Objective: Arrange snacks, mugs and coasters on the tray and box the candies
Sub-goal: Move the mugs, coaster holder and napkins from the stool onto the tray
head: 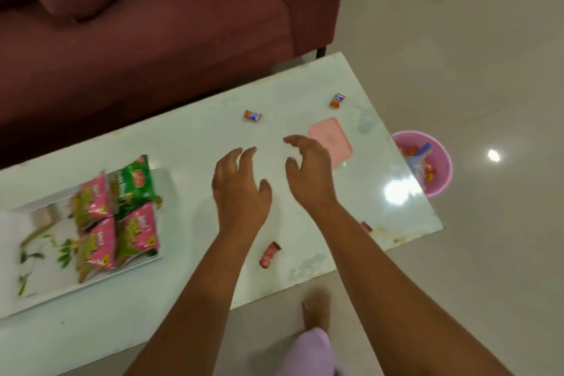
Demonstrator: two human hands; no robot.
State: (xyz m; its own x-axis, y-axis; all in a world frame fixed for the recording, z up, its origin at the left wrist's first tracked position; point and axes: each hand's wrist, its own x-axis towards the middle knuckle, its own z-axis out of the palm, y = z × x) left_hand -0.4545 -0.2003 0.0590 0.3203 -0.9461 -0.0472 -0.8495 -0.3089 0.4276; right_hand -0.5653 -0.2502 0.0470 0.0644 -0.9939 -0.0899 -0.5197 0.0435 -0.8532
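Left hand [241, 189], right hand [308, 171]: empty, fingers loosely curled, above table [195, 143]. Far candy [252, 116] and corner candy [337, 100] loose ahead; edge candy [269, 254] between forearms. Pink container [331, 140] (lid or box, unclear) beside right hand. Hazard: forearm sweep likely knocks edge candy to floor [457, 70].

The person is wearing a pale lilac garment [308, 351] over one leg, its soft fabric showing at the lower edge. A bare foot [317, 308] is showing beyond it. The left hand [241, 189] and right hand [308, 171] are showing bare, forearms uncovered.
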